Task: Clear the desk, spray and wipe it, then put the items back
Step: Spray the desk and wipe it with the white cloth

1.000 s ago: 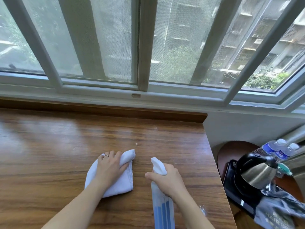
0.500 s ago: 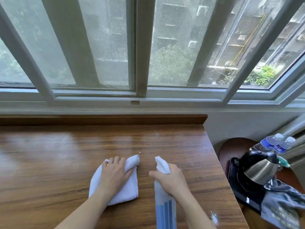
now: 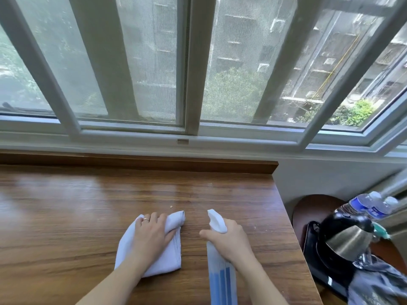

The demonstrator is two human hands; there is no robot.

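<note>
A wooden desk (image 3: 66, 205) runs under the window. My left hand (image 3: 152, 235) lies on a folded white cloth (image 3: 169, 258) flat on the desk, its fingers bent over the cloth's far edge. Just to the right, my right hand (image 3: 231, 242) grips a clear spray bottle (image 3: 221, 280) with blue stripes and a white nozzle that points away from me toward the window. A small crumb (image 3: 170, 207) sits on the wood just beyond the cloth.
Off the desk's right edge stands a low round brown table (image 3: 312, 205) with a steel kettle (image 3: 350, 238) on a black base, two water bottles (image 3: 363, 204) and a crumpled dark bag (image 3: 378, 285). A raised wooden ledge (image 3: 154, 161) borders the desk's back.
The camera tilted a little up and down. Both hands stay in the same spots on the desk, the left on the cloth and the right round the bottle.
</note>
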